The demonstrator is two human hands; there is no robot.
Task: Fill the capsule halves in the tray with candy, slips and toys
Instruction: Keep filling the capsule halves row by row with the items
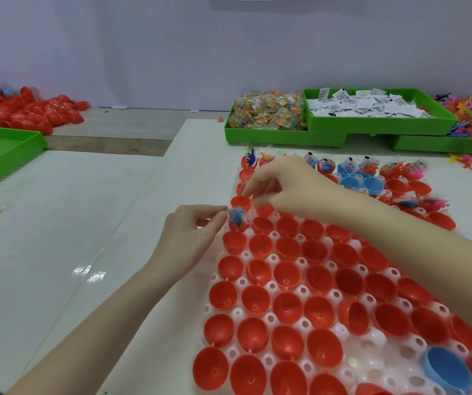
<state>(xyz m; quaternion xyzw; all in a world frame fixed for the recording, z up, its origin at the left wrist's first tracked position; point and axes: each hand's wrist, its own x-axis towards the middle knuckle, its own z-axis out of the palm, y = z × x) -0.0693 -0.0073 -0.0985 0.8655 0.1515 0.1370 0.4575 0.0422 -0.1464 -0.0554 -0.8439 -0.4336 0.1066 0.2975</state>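
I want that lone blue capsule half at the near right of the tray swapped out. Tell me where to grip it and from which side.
Grip the blue capsule half by its thin rim, thumb outside and a finger inside the open cup. Come from above: it lies tilted and partly out of its tray socket, mouth up, so the raised near-left edge is exposed. Red halves crowd its sides, leaving little room for a sideways grip.

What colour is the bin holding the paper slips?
Bright green bin, seen clearly in the head view.

Left hand: my left hand (192, 232) pinches a small blue toy (237, 218) over a red capsule half.
Right hand: my right hand (289, 189) has fingers (253, 186) curled above the white tray (272, 286).
Far side: green bins (343, 132) of candy, slips, toys.
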